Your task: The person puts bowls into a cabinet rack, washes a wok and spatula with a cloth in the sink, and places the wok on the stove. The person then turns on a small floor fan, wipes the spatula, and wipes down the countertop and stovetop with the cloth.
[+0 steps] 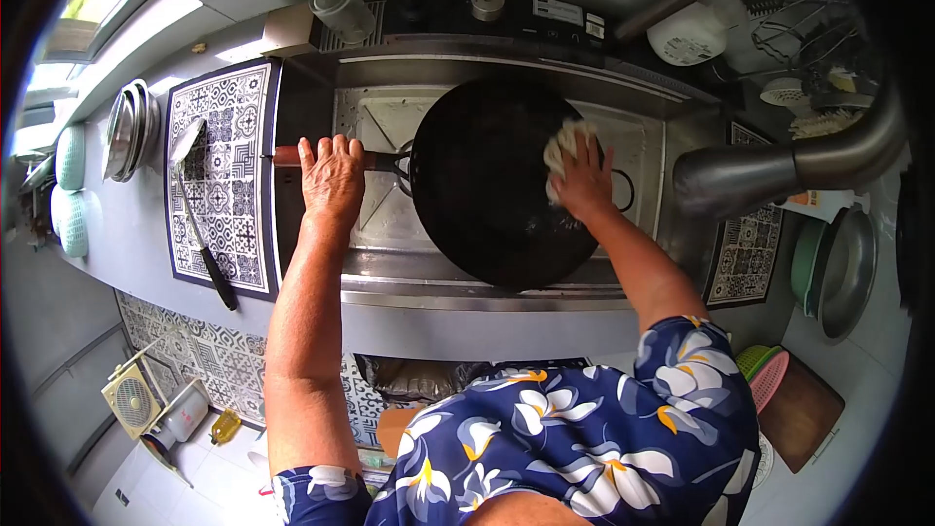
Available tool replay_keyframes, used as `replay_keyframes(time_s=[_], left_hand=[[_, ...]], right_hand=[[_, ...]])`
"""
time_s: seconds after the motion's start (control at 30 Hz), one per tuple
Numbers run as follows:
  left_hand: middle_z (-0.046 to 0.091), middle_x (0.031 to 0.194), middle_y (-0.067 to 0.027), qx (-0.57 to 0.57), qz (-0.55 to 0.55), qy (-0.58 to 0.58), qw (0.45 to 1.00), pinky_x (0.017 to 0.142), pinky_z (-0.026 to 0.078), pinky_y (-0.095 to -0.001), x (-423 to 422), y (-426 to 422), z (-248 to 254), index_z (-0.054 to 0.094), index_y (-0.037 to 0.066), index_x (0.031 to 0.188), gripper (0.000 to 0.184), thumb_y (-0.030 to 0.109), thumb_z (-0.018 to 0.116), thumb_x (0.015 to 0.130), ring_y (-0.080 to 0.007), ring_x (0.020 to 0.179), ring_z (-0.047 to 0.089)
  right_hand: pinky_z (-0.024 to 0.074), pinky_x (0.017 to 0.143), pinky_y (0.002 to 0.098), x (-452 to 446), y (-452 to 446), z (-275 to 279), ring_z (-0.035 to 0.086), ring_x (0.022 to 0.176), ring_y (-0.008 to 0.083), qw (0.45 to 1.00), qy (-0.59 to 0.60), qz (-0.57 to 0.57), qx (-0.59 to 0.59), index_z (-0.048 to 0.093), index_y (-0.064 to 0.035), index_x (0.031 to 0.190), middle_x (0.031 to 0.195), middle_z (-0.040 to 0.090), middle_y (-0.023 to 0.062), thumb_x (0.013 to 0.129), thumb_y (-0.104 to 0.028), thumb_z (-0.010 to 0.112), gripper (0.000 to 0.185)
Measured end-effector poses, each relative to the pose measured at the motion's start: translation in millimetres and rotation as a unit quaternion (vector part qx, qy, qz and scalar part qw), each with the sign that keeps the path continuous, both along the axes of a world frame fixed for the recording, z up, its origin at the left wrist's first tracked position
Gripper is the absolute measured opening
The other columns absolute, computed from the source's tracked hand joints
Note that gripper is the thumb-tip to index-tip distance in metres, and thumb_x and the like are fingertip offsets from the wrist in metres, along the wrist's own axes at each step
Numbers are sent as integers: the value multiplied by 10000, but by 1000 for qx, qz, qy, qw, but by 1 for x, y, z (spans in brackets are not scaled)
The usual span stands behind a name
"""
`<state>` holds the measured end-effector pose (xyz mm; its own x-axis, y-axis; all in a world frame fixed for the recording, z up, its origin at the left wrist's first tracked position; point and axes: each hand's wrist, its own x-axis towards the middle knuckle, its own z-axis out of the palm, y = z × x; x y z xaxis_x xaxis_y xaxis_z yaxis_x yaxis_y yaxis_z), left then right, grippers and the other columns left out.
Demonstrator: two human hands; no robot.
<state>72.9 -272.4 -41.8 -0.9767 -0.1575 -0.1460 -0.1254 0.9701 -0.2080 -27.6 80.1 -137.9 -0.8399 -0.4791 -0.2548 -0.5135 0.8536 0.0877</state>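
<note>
A black wok (487,180) sits over the stove's metal top (375,234). Its reddish-brown handle (285,157) points left, and my left hand (333,175) is wrapped round it. On the right part of the wok's inside lies a pale, crumpled cloth (554,158), pressed against the surface under my right hand (584,180). Part of the cloth is hidden by the fingers. A small loop handle (625,192) sticks out on the wok's right side, just beyond my right hand.
On the left, a spatula (198,219) lies on a patterned mat (234,97) near stacked metal bowls (144,131). A glass jar (343,10) stands behind the stove. A thick metal pipe (740,180) reaches in from the right. Another pan (847,273) leans at the far right.
</note>
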Motion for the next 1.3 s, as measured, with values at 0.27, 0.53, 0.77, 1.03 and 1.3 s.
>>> replay_keyframes(time_s=[0.27,0.53,0.77,1.03,1.3], left_hand=[[521,935,-84,-1,-2,12,1000,992,248,-506,1,2,0,503,75,918,130,84,459,796,-254,984,484],[520,933,-91,-10,-6,5,1000,992,240,-515,-2,0,-2,502,73,913,134,73,453,788,-262,987,484],[513,922,-87,-16,-7,6,1000,996,240,-518,-2,0,-1,501,74,917,133,80,457,791,-256,973,485],[510,929,-84,0,-8,8,1000,997,239,-523,-1,-1,-1,495,76,907,116,97,460,798,-255,980,484],[509,926,-86,3,-5,13,1000,986,248,-528,-1,-2,-3,492,82,904,103,108,451,812,-259,970,486]], right_hand=[[284,1016,445,96,-25,-14,301,1234,381,869,-421,41,-257,357,-190,1303,1342,302,172,867,-345,467,475],[108,1024,600,14,-109,-34,133,1330,295,955,-156,120,-224,284,-246,1352,1454,90,76,830,-360,499,575],[89,1004,626,20,-44,-28,141,1324,304,988,-85,-59,-113,317,-236,1331,1426,169,142,759,-409,585,655],[407,887,436,34,-10,21,459,1094,374,910,-365,98,-171,467,-110,1210,1218,435,202,741,-179,598,492],[417,833,431,29,59,53,515,992,355,916,-258,196,-238,569,-79,1069,1105,532,156,678,-44,561,392]])
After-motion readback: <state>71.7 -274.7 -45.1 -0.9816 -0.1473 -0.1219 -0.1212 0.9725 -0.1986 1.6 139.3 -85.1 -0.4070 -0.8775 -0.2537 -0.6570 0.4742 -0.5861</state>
